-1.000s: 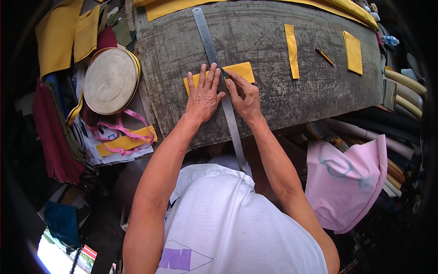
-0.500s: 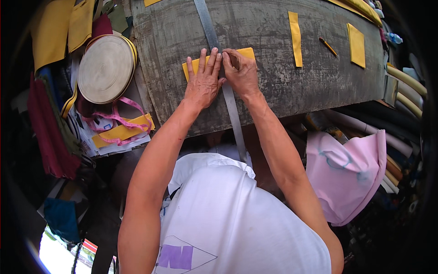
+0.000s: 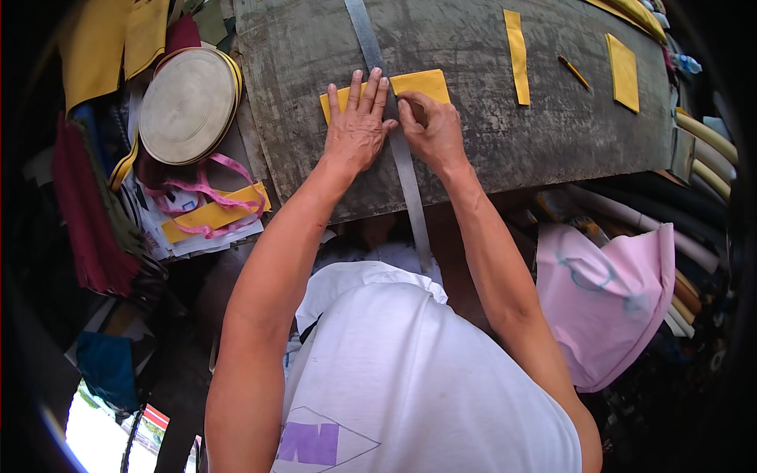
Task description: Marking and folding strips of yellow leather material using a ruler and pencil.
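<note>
One head-worn fisheye view, looking steeply down over the person's own chest and forearms. The bench fills the upper frame, close, at arm's reach; its straight edges bow toward the rim. Dark vignette rings the corners. Cluttered floor either side shows at the margins. No second view to compare.

Both bare forearms extend forward, converging. Left hand lies palm-down, fingers straight and slightly spread. Right hand just beside it, fingers curled, thumb tips nearly touching.

yellow patch, grey ruler, pink bag, grey table.
</note>
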A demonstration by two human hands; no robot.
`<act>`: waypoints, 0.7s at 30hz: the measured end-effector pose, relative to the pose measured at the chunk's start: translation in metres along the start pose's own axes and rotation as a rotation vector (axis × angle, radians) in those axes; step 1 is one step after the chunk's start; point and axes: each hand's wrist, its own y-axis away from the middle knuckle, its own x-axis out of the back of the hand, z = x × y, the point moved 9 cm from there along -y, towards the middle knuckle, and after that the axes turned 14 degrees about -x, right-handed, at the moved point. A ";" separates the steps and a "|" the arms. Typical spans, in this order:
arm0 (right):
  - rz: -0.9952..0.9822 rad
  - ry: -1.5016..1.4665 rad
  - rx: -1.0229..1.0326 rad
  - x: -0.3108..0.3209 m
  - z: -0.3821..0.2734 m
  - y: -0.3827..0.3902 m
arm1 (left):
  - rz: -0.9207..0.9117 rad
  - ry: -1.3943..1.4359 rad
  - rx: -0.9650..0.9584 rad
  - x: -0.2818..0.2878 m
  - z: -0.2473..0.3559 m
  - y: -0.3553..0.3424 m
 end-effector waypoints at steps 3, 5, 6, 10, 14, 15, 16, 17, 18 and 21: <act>0.063 0.056 0.050 0.003 0.015 0.033 | 0.057 0.039 -0.006 0.001 0.000 0.002; 0.116 -0.003 0.118 0.007 0.016 0.040 | 0.052 0.043 -0.013 0.000 0.002 0.001; 0.124 -0.004 0.119 0.006 0.019 0.041 | 0.042 0.049 -0.013 -0.001 0.002 0.000; 0.040 -0.283 0.095 0.011 0.021 0.040 | 0.023 0.060 -0.018 -0.002 0.000 0.000; -0.061 -0.257 -0.064 0.015 0.021 0.049 | 0.020 0.042 -0.019 0.000 0.001 0.002; -0.051 -0.362 -0.110 0.016 0.031 0.051 | 0.022 0.055 -0.019 0.000 0.001 0.002; -0.051 -0.366 -0.113 0.016 0.028 0.046 | 0.026 0.068 -0.019 0.001 0.002 0.001; 0.035 -0.431 -0.081 0.026 0.020 0.043 | 0.018 0.070 -0.020 0.001 0.002 0.002; 0.121 -0.494 -0.048 0.033 0.015 0.041 | 0.038 0.087 -0.011 0.003 0.001 0.003; 0.081 -0.500 -0.055 0.015 0.020 0.015 | 0.036 0.119 -0.014 0.005 0.006 0.000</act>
